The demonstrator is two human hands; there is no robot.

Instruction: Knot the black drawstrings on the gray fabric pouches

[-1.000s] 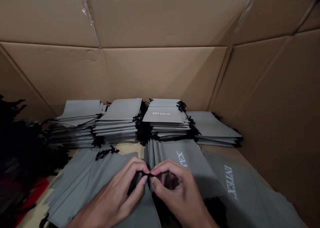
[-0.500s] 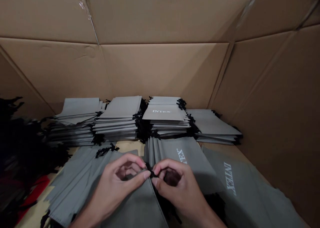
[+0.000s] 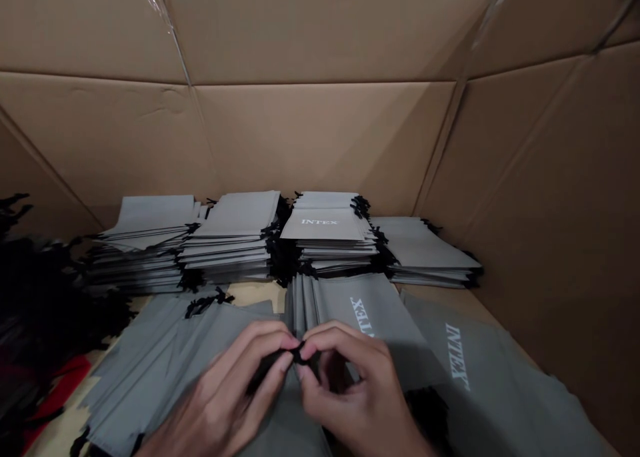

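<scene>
My left hand and my right hand meet at the bottom middle, fingertips almost touching. Both are closed in a pinch on a short black drawstring cord; its ends are hidden by the fingers. Beneath them lies a grey fabric drawstring bag, partly covered by my hands. Just beyond, a stack of grey bags printed with white INTEX lettering stands with its left edges curled up. More grey bags are fanned out left of my left hand.
Several stacks of grey bags with black cords line the back cardboard wall. At left is a dark heap of black cords near something red. Overlapping INTEX bags spread along the right cardboard wall.
The left fingers have shifted from the bag's upper edge onto the black cord, and the bag has dropped lower. Both hands stay close together. The view has moved slightly.
</scene>
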